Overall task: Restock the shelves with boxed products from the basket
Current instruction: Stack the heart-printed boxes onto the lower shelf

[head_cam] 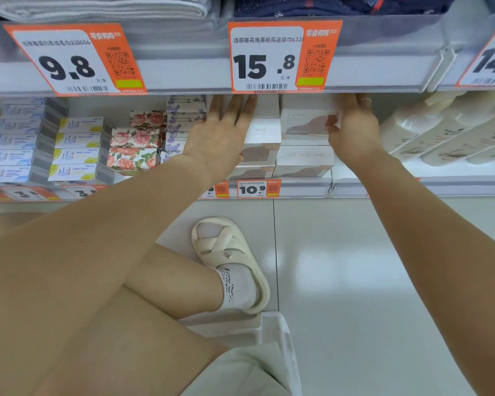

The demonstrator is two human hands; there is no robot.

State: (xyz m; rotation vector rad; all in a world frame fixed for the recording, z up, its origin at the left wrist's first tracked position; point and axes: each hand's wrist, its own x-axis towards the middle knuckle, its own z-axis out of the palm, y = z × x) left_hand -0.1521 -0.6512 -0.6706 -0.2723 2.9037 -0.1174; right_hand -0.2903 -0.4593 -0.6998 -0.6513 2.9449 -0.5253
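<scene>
Two hands are on the white boxes (303, 130) at frame centre: my left hand (220, 135) lies flat, fingers straight, against the left stack; my right hand (352, 127) pinches the top right box's edge. I judge I'm squaring the stacks on the shelf (383, 184); next, fetch more. No basket is in view. Smooth matte cardboard, sharp-cornered.

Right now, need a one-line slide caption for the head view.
Left hand lies flat on stacked white cardboard boxes while right hand grips the neighbouring white box.
</scene>
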